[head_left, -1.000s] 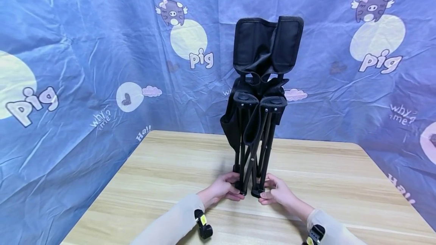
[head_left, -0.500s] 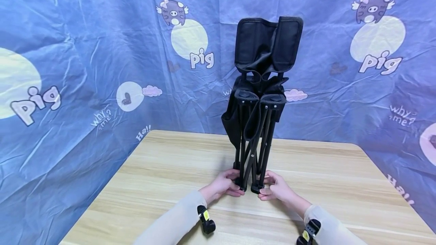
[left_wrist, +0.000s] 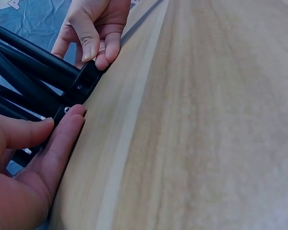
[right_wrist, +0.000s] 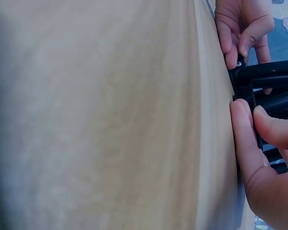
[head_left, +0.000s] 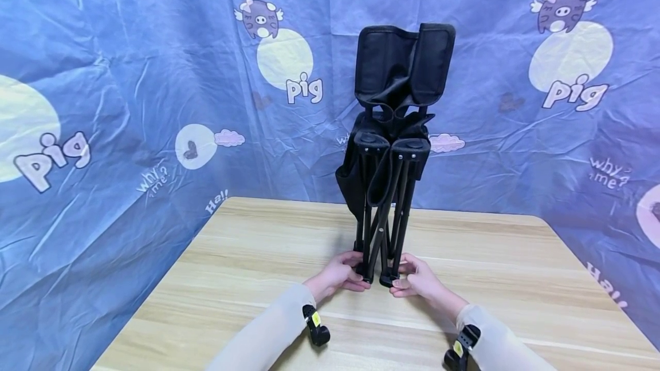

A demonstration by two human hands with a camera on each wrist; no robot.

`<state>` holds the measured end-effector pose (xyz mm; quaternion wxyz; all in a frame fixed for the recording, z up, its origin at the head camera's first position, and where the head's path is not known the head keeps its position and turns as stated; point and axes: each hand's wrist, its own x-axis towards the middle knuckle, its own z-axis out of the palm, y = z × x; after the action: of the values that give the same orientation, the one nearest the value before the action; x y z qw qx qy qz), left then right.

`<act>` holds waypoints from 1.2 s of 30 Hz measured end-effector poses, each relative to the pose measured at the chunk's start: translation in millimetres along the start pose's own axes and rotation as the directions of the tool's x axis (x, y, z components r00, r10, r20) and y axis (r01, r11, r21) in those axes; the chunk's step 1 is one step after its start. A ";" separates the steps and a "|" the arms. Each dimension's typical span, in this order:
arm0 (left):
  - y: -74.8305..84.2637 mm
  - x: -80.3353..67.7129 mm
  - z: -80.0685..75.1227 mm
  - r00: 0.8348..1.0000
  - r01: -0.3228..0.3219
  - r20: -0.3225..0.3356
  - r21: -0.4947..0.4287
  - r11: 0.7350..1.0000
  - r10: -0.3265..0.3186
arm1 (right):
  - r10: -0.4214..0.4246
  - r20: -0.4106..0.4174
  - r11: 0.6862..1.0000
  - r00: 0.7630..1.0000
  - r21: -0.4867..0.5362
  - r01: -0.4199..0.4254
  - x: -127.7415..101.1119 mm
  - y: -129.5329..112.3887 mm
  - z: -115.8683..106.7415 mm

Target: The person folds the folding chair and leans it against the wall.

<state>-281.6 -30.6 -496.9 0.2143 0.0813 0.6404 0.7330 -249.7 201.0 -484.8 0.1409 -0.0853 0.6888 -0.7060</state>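
A black folding chair [head_left: 380,188] stands upright on the table in the head view, its legs drawn close together and its fabric bunched. My left hand [head_left: 337,275] holds the near left foot, thumb above and fingers beneath, as the left wrist view of the left hand [left_wrist: 26,167] shows. The near right foot [head_left: 388,280] is pinched by my right hand [head_left: 420,282] in the same way; in the right wrist view the right hand [right_wrist: 271,167] has its thumb over the foot. The rear feet are partly hidden behind the legs and hands.
The wood-grain table [head_left: 247,251] has rounded far corners. Blue cloth printed with pigs [head_left: 289,159] hangs behind it and along both sides. Each sleeve carries a black wrist device, such as the left one [head_left: 317,328].
Both hands and the chair's feet have shifted slightly away from me across the table. The chair's seat part sits a little higher in view, and the hold on the feet is unchanged.
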 end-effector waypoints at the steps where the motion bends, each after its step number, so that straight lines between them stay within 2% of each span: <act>1: -0.2 1.0 -0.2 1.000 0.000 0.001 -0.001 1.000 0.000 | -0.001 -0.001 1.000 1.000 -0.001 0.001 0.4 -0.3 -0.1; 10: -1.6 9.6 -1.8 1.000 -0.004 -0.005 -0.005 1.000 0.004 | -0.011 -0.011 1.000 1.000 -0.010 0.011 6.9 -0.5 -2.6; 36: 0.8 26.0 -2.4 0.998 -0.029 -0.048 -0.016 0.999 0.028 | 0.022 -0.120 1.000 0.993 -0.003 -0.023 22.6 -4.0 -3.6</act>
<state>-305.9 -22.0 -500.5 0.1890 0.0710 0.6379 0.7432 -272.6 197.3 -482.6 0.1071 -0.0353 0.6985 -0.7067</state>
